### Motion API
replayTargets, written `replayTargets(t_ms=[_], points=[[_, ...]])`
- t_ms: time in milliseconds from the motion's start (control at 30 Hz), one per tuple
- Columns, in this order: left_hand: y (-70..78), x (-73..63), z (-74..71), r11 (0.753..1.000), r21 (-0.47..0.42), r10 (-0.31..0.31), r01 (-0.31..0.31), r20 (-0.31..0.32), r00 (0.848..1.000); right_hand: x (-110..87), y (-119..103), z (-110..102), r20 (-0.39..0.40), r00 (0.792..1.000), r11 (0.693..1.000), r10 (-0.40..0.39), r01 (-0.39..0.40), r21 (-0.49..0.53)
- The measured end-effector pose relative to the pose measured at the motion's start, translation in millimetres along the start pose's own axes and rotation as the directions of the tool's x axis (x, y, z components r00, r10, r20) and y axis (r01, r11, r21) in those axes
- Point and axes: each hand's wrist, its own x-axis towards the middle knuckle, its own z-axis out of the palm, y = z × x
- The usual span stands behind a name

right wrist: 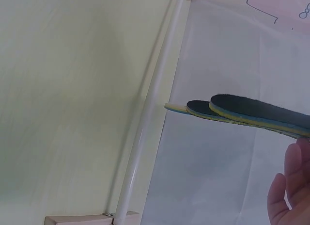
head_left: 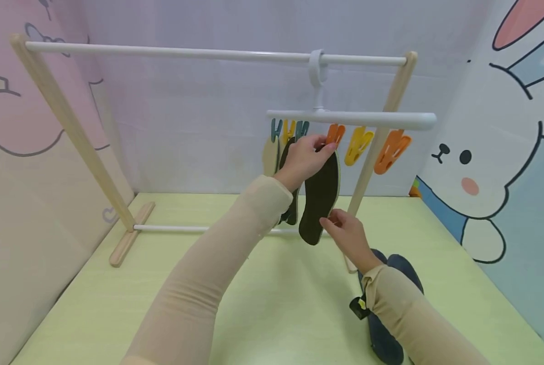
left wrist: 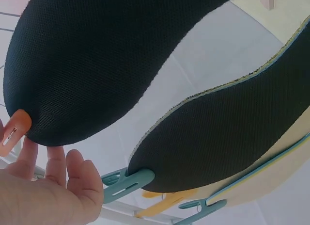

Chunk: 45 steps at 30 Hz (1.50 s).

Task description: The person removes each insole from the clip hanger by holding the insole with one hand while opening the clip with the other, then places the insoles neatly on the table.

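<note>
Right of centre in the head view, the insole [head_left: 321,197] hangs from an orange clip [head_left: 334,134], probably light and bendy, best held by its side edges, where your right hand [head_left: 350,238] lies with relaxed fingers, while whether your left hand [head_left: 304,158] pinches the top you cannot tell.

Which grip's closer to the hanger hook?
Left. The left grip is below the hanger hook, at the top of the dark insole; the right grip is farther below, by the insole's lower right edge.

Pale green table [head_left: 262,324]; cartoon rabbit [head_left: 491,162] on right wall [head_left: 538,284]; pink cartoon figure [head_left: 23,119] on left wall [head_left: 48,208].
</note>
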Motion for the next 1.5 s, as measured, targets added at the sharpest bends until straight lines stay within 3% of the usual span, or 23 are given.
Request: replayTargets(t_ms=[167, 367, 633, 933, 1200, 1500], points=[[-1.2, 0.5, -1.4, 0.994, -0.108, -0.021, 0.022, 0.012, 1.0, -3.3, -2, -2, -0.019, 1.0, 1.0, -0.021, 0.021, 0.017], [2.5, -0.9, -4.1, 0.971, -0.237, -0.013, 0.018, 0.023, 1.0, -10.3, -9, -4, 0.031, 1.0, 0.989, -0.001, -0.004, 0.147], [7.8, 0.2, -7.8, 0.894, -0.446, -0.016, 0.044, 0.066, 0.998, -13.5, -12, -5, 0.112, 0.993, 0.975, -0.043, 0.017, 0.222], [5.4, 1.3, -11.3, 0.864, -0.5, -0.041, 0.064, 0.056, 0.998, -16.0, -13, -5, 0.152, 0.984, 0.966, -0.098, 0.057, 0.253], [2.7, 1.7, -18.1, 0.867, -0.483, -0.096, 0.12, 0.075, 0.993, -14.7, -14, -2, 0.12, 0.987, 0.964, -0.11, 0.077, 0.255], [-4.9, 0.9, -28.7, 0.841, -0.519, -0.094, 0.15, 0.133, 0.987, -13.6, -13, 2, 0.123, 0.985, 0.962, -0.12, 0.085, 0.258]])
